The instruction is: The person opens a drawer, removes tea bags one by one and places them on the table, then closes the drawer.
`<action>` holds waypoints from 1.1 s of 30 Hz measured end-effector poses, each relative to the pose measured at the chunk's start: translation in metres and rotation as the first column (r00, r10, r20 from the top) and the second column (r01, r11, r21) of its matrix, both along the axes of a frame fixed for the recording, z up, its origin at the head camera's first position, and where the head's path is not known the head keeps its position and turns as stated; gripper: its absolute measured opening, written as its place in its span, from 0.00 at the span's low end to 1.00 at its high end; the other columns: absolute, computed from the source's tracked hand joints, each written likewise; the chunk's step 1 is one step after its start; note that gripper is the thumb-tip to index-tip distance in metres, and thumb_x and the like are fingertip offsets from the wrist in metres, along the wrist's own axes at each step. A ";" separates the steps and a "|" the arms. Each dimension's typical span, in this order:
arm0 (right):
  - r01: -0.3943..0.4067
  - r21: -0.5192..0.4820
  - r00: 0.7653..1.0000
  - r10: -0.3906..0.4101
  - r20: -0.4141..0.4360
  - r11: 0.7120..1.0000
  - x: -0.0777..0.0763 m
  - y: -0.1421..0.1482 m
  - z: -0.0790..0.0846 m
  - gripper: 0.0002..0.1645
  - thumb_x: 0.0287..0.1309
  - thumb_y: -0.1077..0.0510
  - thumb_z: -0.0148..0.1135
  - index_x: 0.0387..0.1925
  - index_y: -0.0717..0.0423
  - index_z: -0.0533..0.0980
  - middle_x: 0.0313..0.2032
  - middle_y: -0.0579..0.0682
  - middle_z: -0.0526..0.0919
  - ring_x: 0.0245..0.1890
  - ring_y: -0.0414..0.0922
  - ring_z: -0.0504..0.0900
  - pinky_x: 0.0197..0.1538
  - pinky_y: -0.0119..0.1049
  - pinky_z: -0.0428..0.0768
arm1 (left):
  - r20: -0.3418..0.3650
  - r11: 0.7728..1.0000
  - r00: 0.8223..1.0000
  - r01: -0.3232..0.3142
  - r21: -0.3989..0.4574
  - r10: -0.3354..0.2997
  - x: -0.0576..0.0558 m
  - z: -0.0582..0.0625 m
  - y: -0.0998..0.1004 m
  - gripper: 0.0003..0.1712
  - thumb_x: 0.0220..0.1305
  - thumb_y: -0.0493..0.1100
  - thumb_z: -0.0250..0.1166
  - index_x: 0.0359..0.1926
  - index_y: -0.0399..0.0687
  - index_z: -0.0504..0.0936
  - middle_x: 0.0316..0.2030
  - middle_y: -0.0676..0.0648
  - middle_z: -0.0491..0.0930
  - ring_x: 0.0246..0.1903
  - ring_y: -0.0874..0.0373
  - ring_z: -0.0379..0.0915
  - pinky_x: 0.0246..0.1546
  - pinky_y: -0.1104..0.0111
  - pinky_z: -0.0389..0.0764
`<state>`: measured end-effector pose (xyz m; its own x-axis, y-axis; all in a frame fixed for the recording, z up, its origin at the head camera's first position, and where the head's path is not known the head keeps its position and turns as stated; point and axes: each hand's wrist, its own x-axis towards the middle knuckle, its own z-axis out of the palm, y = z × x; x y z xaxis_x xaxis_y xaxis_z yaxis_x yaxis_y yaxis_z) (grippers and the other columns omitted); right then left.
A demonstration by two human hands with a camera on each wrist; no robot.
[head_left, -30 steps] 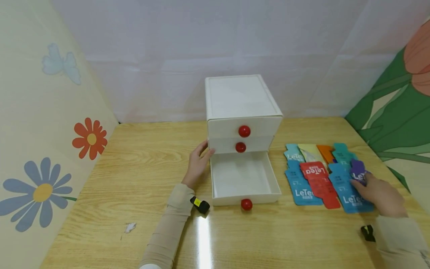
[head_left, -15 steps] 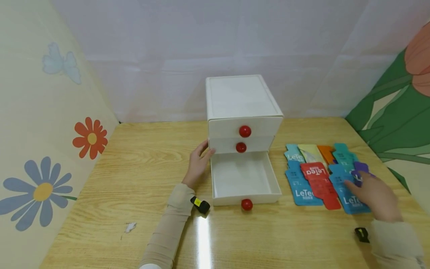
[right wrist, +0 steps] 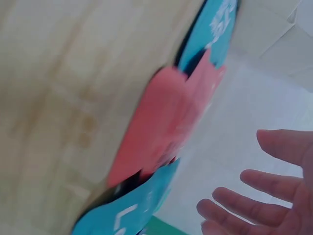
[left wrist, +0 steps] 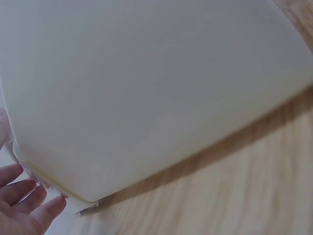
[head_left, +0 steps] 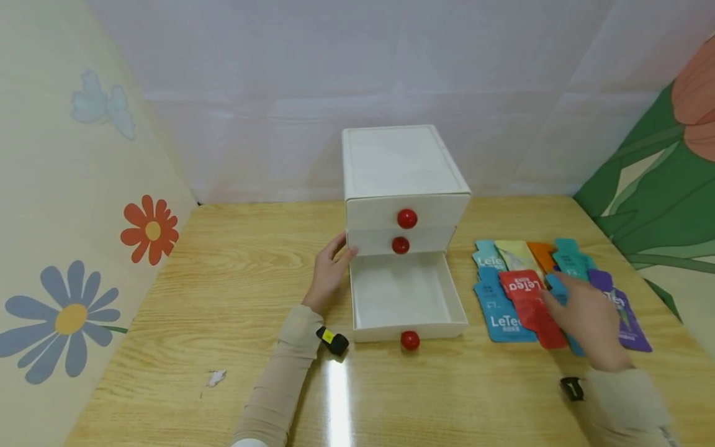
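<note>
A white drawer cabinet (head_left: 402, 161) stands mid-table, its bottom drawer (head_left: 385, 335) pulled out with nothing inside. My left hand (head_left: 329, 273) rests against the cabinet's left front edge; the left wrist view shows its fingers extended beside the white side panel (left wrist: 146, 98). Flat bottle-shaped LeTea packets lie overlapping at the right. Over them hovers my right hand (head_left: 589, 323), fingers spread and holding nothing. Nearest to it is a red packet (head_left: 527, 301); it partly covers a blue packet (head_left: 558, 287). Just right of the hand lies a purple packet (head_left: 631, 329).
Another blue packet (head_left: 497, 310) lies left of the red one. Behind are pale teal (head_left: 487, 253), yellow (head_left: 516, 253), orange (head_left: 542, 253) and green (head_left: 570, 257) packets. Red knobs (head_left: 410, 340) stick out from the drawer fronts. A torn white scrap (head_left: 216, 377) lies front left.
My right hand has moved left, from the purple packet to above the blue packet beside the red one, uncovering the purple packet. My left hand and the cabinet stay in place.
</note>
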<state>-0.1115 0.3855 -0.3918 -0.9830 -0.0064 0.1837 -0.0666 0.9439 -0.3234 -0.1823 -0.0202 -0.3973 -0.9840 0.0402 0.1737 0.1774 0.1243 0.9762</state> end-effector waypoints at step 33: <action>-0.384 -0.120 0.840 0.292 -0.457 0.916 0.011 -0.086 0.004 0.07 0.44 0.66 0.66 0.25 0.58 0.74 0.13 0.39 0.65 0.13 0.32 0.60 0.14 0.27 0.59 | 0.027 1.000 1.000 -0.001 0.015 0.001 -0.007 -0.010 -0.002 0.27 0.63 0.39 0.58 0.61 0.33 0.65 0.61 0.37 0.64 0.62 0.47 0.57 0.59 0.58 0.64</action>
<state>-0.1008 0.2992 -0.3880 -0.7527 -0.2421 0.6122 -0.5422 0.7554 -0.3680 -0.1896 -0.0221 -0.4077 -0.9884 0.0367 0.1474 0.1506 0.1094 0.9825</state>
